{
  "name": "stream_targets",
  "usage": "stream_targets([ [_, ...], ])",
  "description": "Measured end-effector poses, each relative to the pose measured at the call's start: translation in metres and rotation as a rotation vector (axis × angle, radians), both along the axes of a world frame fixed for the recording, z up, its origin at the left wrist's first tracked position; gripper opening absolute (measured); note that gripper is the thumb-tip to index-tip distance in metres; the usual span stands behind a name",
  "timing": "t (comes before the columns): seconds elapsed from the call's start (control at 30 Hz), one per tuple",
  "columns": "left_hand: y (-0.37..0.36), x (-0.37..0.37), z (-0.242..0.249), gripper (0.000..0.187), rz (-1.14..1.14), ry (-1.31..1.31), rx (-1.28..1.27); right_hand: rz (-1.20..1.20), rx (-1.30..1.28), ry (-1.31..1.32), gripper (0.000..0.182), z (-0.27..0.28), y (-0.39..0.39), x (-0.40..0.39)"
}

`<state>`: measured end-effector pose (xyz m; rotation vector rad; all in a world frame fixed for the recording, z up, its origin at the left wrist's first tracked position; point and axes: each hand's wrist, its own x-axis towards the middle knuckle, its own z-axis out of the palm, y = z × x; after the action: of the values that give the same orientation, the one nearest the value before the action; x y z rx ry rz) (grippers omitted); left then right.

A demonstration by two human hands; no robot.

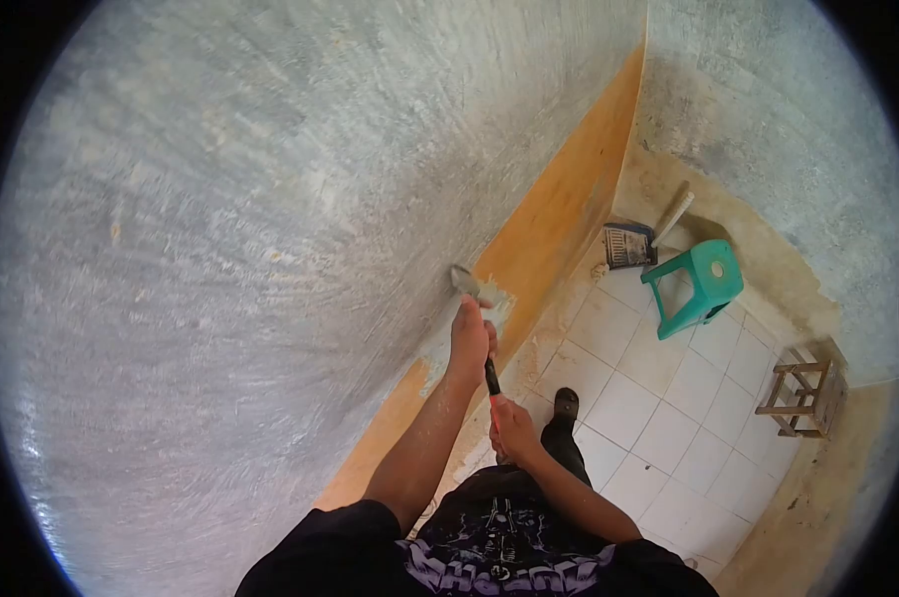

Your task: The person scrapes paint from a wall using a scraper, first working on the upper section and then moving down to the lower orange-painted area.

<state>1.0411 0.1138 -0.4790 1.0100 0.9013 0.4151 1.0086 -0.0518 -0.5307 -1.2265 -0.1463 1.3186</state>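
My left hand (472, 336) is wrapped round the upper part of a scraper, close behind its grey metal blade (463, 279). Lower down, my right hand (515, 434) grips the red and black handle (494, 386). The blade lies right at the grey wall (300, 199), beside the upper edge of an orange-painted band (559, 189). Around the blade and my left hand, a pale scraped patch (496, 298) with ragged edges interrupts the orange paint.
A green plastic stool (706, 274) stands on the white tiled floor (658, 398). Behind it, a black dustpan (628, 246) rests near the corner. A small wooden stool (802, 395) is by the right wall. My shoe (566, 403) is below the band.
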Motion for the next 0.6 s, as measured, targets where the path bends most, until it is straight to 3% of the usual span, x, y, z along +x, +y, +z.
stream_targets([
  [0.23, 0.012, 0.072, -0.001, 0.053, -0.015, -0.012, 0.014, -0.033, 0.054, -0.018, 0.051, 0.000, 0.015, 0.065],
  [0.6, -0.005, 0.092, -0.008, 0.055, 0.126, -0.074, -0.040, 0.066, 0.057, 0.040, 0.043, -0.019, -0.009, 0.116],
])
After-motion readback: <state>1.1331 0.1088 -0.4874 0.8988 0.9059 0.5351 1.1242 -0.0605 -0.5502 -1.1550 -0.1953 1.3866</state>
